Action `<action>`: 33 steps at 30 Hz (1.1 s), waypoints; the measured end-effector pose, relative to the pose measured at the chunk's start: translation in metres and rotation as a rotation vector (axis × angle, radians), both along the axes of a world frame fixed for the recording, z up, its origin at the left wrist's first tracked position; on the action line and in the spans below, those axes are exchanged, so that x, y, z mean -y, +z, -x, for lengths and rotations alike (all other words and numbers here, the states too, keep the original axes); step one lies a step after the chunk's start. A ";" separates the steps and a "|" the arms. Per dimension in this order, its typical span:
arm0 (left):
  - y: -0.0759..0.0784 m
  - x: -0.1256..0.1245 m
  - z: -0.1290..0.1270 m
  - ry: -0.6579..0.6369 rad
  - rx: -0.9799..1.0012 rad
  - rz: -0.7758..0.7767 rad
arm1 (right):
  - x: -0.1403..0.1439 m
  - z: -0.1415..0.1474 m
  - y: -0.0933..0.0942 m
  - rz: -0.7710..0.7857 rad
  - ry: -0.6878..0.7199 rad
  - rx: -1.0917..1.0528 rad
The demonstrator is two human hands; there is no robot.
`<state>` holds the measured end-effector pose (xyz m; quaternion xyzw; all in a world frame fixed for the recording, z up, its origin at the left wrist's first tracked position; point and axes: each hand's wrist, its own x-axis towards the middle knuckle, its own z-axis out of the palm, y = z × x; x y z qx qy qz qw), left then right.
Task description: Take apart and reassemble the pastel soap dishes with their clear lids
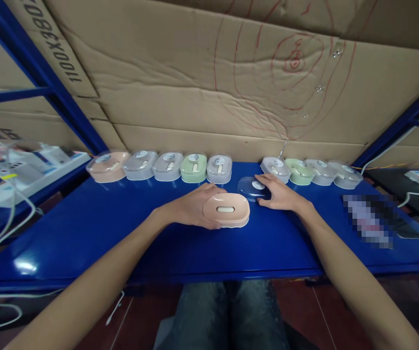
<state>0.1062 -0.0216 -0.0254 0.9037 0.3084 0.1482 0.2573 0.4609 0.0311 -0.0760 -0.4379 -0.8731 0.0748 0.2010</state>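
My left hand (204,206) is wrapped round the left end of a peach oval box (240,207), which has no lid on it. A white capsule-shaped piece (225,209) lies in the recess at the box's middle. Behind it and to the right, a clear oval lid (246,187) with a round white sticker rests on or just above the blue table; I cannot tell which. The thumb and fingers of my right hand (275,192) grip this lid at its right end. Lid and box are apart.
Along the back of the blue table (122,243) stand several lidded boxes, among them a peach one (108,167), a green one (194,168) and another green one (299,172). A cardboard wall (165,73) rises behind them. A blurred-out item (368,221) lies at the right.
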 end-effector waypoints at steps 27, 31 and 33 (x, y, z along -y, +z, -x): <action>-0.022 0.005 -0.004 0.084 0.059 -0.077 | 0.053 0.089 -0.002 0.031 0.394 -0.317; -0.025 0.004 -0.005 0.077 0.063 -0.097 | 0.053 0.089 0.000 0.021 0.392 -0.346; -0.025 0.004 -0.005 0.083 0.069 -0.103 | 0.053 0.090 0.000 0.026 0.386 -0.355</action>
